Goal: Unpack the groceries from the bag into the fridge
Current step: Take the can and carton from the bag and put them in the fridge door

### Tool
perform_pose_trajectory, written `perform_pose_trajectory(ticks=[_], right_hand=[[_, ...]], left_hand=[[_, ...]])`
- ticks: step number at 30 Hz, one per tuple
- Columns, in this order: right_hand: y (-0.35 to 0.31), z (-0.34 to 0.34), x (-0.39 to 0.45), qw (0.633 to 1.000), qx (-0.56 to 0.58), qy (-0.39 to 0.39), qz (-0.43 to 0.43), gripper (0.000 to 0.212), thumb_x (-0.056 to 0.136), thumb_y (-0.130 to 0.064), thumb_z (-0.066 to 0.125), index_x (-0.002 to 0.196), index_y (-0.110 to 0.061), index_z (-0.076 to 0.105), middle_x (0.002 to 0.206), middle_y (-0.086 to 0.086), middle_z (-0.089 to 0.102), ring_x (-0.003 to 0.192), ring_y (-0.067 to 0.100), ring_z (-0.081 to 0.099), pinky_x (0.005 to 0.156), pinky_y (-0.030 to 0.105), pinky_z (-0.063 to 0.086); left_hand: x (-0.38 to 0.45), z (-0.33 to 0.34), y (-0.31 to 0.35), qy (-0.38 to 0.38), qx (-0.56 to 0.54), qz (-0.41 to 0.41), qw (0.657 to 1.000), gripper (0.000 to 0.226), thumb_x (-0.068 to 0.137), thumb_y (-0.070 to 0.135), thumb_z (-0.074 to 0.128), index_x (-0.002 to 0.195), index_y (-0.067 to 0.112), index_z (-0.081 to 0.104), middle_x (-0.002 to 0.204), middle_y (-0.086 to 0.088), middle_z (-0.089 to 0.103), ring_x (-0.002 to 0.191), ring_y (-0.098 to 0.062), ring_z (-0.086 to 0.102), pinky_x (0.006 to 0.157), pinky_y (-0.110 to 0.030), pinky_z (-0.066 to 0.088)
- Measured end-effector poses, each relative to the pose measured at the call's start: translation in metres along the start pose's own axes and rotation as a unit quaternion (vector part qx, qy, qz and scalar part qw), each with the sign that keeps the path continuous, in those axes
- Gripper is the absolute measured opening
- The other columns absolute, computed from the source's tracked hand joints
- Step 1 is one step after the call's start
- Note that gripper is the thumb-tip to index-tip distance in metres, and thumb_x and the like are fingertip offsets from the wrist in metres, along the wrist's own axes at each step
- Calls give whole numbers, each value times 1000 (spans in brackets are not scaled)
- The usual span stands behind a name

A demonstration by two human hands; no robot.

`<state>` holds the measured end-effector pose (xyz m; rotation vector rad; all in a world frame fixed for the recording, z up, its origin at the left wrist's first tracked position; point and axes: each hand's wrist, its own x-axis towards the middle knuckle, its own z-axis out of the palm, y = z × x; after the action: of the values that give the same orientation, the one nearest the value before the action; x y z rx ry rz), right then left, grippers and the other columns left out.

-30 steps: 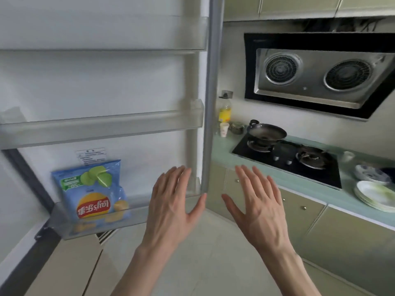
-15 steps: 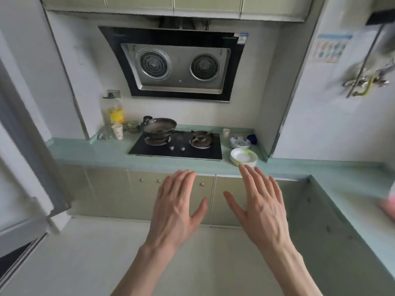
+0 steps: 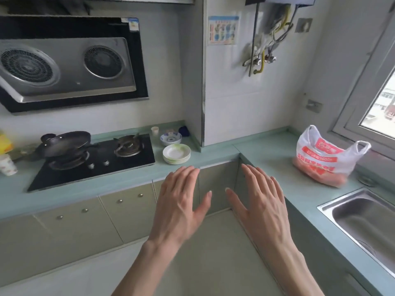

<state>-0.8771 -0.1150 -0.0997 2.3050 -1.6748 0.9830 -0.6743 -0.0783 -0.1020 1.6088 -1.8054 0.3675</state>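
Observation:
A white plastic grocery bag (image 3: pixel 327 154) with red print stands on the pale green counter (image 3: pixel 267 150) at the right, under the window, with something pinkish inside. My left hand (image 3: pixel 181 201) and my right hand (image 3: pixel 260 199) hover side by side in front of the counter's inner corner, palms down, fingers spread, both holding nothing. The bag lies well to the right of my right hand and beyond it. The fridge is out of view.
A black gas hob (image 3: pixel 94 165) with a dark pan (image 3: pixel 64 144) sits at the left under the range hood (image 3: pixel 66 67). Stacked plates (image 3: pixel 176 153) and a bowl (image 3: pixel 171 138) stand beside it. A steel sink (image 3: pixel 363 223) is at the right, a paper cup (image 3: pixel 7 165) far left.
The view has swung right, from the open fridge door with a blue chip bag past the hob to the counter corner. The grocery bag and sink have come into view. Both hands stay open.

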Motion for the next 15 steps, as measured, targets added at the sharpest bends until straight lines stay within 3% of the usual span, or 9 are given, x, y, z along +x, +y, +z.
perform_pose_trajectory(ticks=[15], right_hand=[[118, 52, 134, 984, -85, 70, 140, 64, 95, -57, 49, 147, -20, 49, 150, -4, 53, 143, 18, 44, 121, 38, 30]], left_hand=[[189, 162, 16, -43, -117, 92, 988, 58, 104, 53, 43, 144, 12, 53, 145, -2, 56, 141, -21, 47, 117, -42, 38]])
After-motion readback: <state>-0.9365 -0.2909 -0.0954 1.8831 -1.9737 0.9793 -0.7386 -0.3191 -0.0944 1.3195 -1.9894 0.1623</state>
